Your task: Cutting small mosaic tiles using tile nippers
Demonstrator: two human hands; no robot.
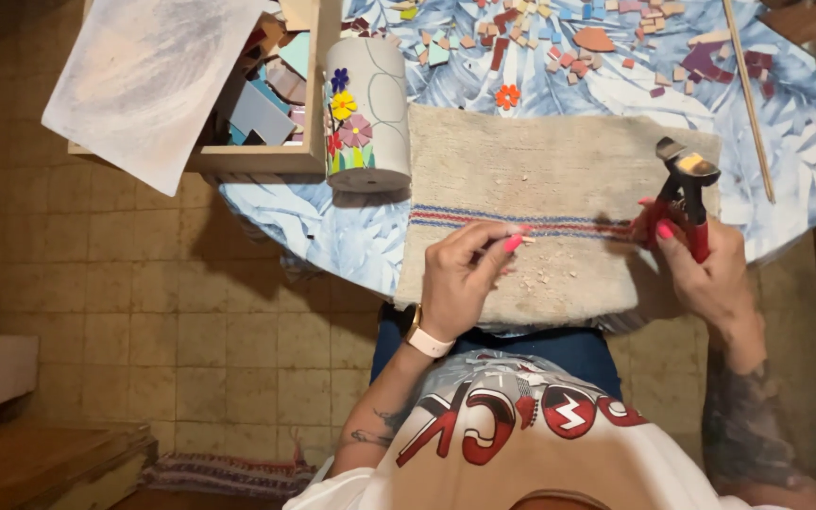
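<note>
While the right hand (701,269) grips red-handled nippers (684,194) at the desk's (786,113) near right edge, the left hand (465,279) pinches something too small to make out over the beige cloth (540,170), near its striped band.

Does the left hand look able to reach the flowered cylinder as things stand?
Probably yes: the left hand rests on the cloth, the flowered cylinder stands at the cloth's left edge, and nothing lies between them.

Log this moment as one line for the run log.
left hand: pinching small piece, over beige cloth | right hand: holding red-handled nippers | mosaic cylinder: lying beside cloth
</note>
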